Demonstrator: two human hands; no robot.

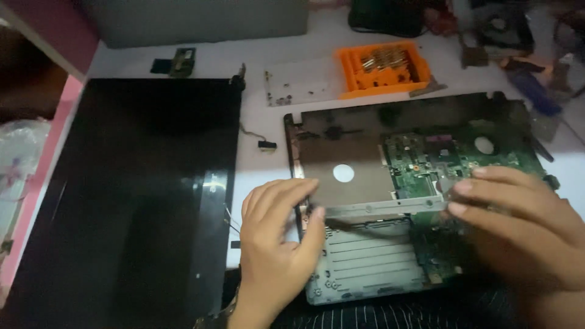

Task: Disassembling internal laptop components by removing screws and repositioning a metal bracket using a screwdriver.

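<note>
I've got both hands on the opened laptop base (420,195), which sits on the white bench (268,164), right of centre, near edge. My left hand (277,244) pinches the left end of a grey metal bracket strip (384,209) w/ thumb and fingers; my right hand (518,225) grips its right end w/ fingertips. The strip runs left-right across the base, btwn the grey metal plate (344,167) on the far side and the ribbed grey plastic section (365,262) on the near side. Green circuit board (463,158) shows on the right half, partly under my right hand. Left of the base lies a big black screen panel (128,201), flat, just beside it. Far side: orange parts tray (384,70) w/ small brass-coloured bits, and a clear tray (298,82) w/ screws just left of it.
</note>
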